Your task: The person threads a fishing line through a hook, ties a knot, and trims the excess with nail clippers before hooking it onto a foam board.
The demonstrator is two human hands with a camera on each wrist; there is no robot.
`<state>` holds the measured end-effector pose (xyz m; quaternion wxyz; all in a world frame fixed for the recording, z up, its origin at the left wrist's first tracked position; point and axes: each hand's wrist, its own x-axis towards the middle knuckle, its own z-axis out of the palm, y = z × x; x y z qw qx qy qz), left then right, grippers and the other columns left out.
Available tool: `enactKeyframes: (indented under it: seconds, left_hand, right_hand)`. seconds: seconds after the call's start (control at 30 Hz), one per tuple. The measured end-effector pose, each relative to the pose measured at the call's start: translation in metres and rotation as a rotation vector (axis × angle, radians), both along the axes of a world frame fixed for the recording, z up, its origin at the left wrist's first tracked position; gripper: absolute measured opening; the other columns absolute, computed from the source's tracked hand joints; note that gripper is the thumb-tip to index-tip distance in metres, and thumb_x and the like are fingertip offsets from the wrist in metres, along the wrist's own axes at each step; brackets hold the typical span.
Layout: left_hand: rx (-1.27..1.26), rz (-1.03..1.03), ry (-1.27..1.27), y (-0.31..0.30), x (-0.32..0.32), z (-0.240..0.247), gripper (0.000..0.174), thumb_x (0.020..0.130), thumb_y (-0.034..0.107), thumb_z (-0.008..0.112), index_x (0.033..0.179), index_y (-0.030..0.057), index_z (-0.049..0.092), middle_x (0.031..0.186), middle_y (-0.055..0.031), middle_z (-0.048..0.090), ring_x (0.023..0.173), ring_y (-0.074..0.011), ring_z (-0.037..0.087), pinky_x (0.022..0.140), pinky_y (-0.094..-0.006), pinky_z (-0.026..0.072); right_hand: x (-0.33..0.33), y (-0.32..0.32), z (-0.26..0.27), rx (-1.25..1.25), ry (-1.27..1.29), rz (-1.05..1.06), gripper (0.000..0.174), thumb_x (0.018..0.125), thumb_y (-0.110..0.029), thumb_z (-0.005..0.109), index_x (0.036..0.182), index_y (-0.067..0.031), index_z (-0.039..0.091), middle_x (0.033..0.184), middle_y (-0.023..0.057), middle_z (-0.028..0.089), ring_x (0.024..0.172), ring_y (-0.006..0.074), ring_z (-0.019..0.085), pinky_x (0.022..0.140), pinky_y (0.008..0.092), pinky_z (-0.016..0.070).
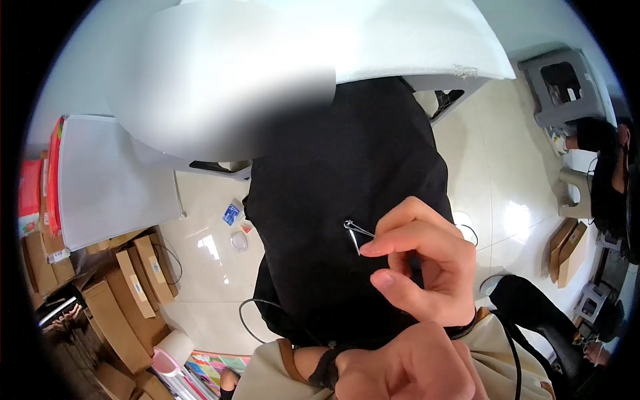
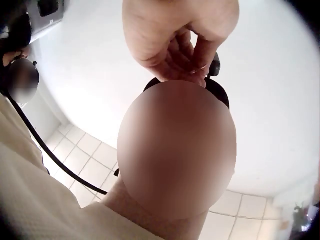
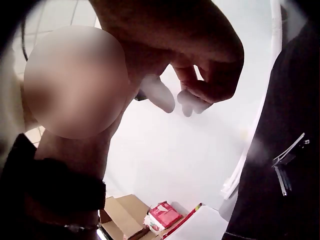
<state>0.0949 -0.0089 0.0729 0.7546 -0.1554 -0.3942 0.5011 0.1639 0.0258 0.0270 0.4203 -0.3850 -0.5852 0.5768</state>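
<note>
A small silver nail clipper (image 1: pixel 353 230), its lever swung out, lies on black cloth (image 1: pixel 347 160) over the lap. My right hand (image 1: pixel 433 260) hovers beside it, fingers loosely bent and thumb apart from the index fingertip. From the head view that fingertip overlaps the clipper's end; the right wrist view shows the clipper (image 3: pixel 285 167) away from the fingers. Low in the head view, my left hand (image 1: pixel 407 367) has bent knuckles and sits against the right wrist. Its fingers (image 2: pixel 172 62) curl down at the right arm in the left wrist view; I cannot tell what they hold.
A white table (image 1: pixel 413 33) stands ahead, partly blurred. Cardboard boxes (image 1: pixel 117 327) and a white panel (image 1: pixel 113 187) fill the left side. Small packets (image 1: pixel 231 214) lie on the tiled floor. A grey stool (image 1: pixel 563 87) and a seated person's dark-clothed leg (image 1: pixel 597 133) are at right.
</note>
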Motion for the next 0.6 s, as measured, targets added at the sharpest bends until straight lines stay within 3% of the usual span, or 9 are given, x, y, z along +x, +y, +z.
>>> enactKeyframes:
  seconds: [0.2,0.3,0.4,0.5,0.53,0.6]
  left_hand:
    - [0.002,-0.04,-0.04,0.001,0.008,0.004,0.004,0.079,0.001,0.061,0.078,-0.0027,0.06,0.066,-0.0111,0.057,0.057,-0.0179,0.055,0.048,-0.023,0.045]
    - [-0.055,-0.001,-0.036,-0.003,0.018,0.007,0.005,0.081,0.004,0.059,0.081,-0.0011,0.059,0.067,-0.0108,0.057,0.061,-0.0194,0.057,0.051,-0.0229,0.0456]
    - [-0.117,0.061,-0.012,-0.014,0.026,0.007,0.005,0.083,0.006,0.057,0.083,0.0004,0.058,0.069,-0.0105,0.057,0.065,-0.0207,0.059,0.054,-0.023,0.0461]
    - [-0.001,-0.019,0.078,-0.008,0.018,0.003,0.005,0.087,0.008,0.052,0.087,0.0054,0.057,0.072,-0.0065,0.059,0.073,-0.0199,0.061,0.053,-0.0221,0.0402]
    - [0.075,-0.168,0.148,0.005,-0.006,0.001,0.006,0.087,0.007,0.052,0.087,0.0062,0.057,0.072,-0.0055,0.059,0.072,-0.0189,0.061,0.051,-0.022,0.0379]
    - [0.01,-0.047,0.121,0.004,-0.001,0.01,0.007,0.086,0.008,0.053,0.082,0.0083,0.059,0.07,-0.0042,0.06,0.065,-0.0166,0.06,0.047,-0.0217,0.0321]
  right_hand:
    - [0.001,0.0,0.005,-0.062,-0.035,0.0,0.019,0.066,0.0,0.061,0.085,0.0005,0.062,0.082,0.009,0.053,0.053,0.006,0.045,0.049,0.0186,0.0327]
    - [0.001,-0.001,0.004,-0.003,-0.022,0.007,0.02,0.07,0.002,0.064,0.089,-0.0018,0.059,0.083,0.0051,0.05,0.05,0.0059,0.038,0.044,0.0188,0.0308]
    - [0.002,-0.003,0.003,-0.006,-0.015,-0.012,0.018,0.07,0.002,0.064,0.087,-0.0013,0.059,0.083,0.0046,0.05,0.049,0.0065,0.038,0.043,0.0194,0.0315]
    - [0.004,-0.004,0.006,-0.005,-0.026,-0.018,0.017,0.07,0.001,0.063,0.087,-0.0009,0.059,0.083,0.0055,0.051,0.05,0.0063,0.04,0.044,0.0191,0.0321]
    - [0.005,-0.003,0.005,-0.009,-0.029,-0.016,0.018,0.07,0.001,0.062,0.088,-0.0008,0.06,0.084,0.0068,0.052,0.051,0.0061,0.042,0.046,0.0187,0.0325]
    - [0.004,-0.003,0.005,-0.014,-0.036,-0.008,0.019,0.069,0.001,0.061,0.089,-0.0007,0.061,0.084,0.0079,0.052,0.051,0.0059,0.043,0.047,0.0182,0.0331]
